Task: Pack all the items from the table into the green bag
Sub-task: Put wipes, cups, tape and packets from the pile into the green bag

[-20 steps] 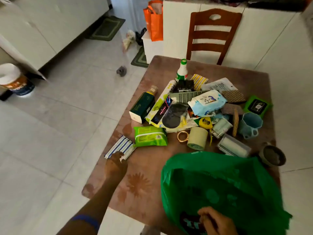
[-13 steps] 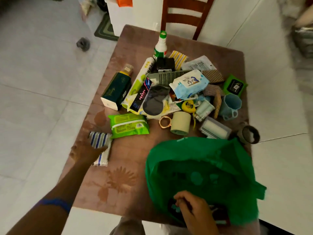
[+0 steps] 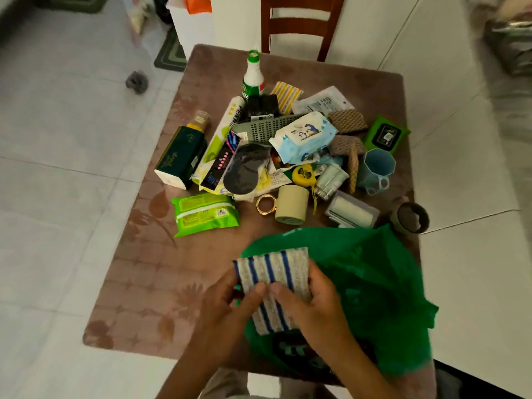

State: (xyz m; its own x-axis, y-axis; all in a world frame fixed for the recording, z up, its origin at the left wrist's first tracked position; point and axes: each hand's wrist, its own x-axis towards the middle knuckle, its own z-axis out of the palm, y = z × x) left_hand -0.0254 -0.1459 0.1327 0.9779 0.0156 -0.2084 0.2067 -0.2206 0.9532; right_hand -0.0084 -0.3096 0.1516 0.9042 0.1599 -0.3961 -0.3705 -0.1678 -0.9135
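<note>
A blue-and-white striped cloth (image 3: 272, 270) is held over the near-left part of the green bag (image 3: 371, 289), which lies crumpled on the table's near right side. My left hand (image 3: 230, 303) grips the cloth's left edge, thumb on top. My right hand (image 3: 311, 306) grips its right side, thumb pressed on the stripes. Behind the bag a pile of items covers the table (image 3: 144, 283): a green wipes pack (image 3: 205, 214), a tape roll (image 3: 290, 204), a gold ring (image 3: 265, 204), a dark green box (image 3: 180, 156), a white-and-blue wipes pack (image 3: 302, 136), a blue cup (image 3: 374, 171).
A white bottle with a green cap (image 3: 253, 74) stands at the pile's far end. A small brown pot (image 3: 411, 218) sits near the table's right edge. A wooden chair (image 3: 299, 24) stands beyond the far edge. Tiled floor lies to the left.
My left hand lifted the striped cloth from the table's left edge and carried it right, over the bag. My right hand left the bag's rim and now holds the cloth too.
</note>
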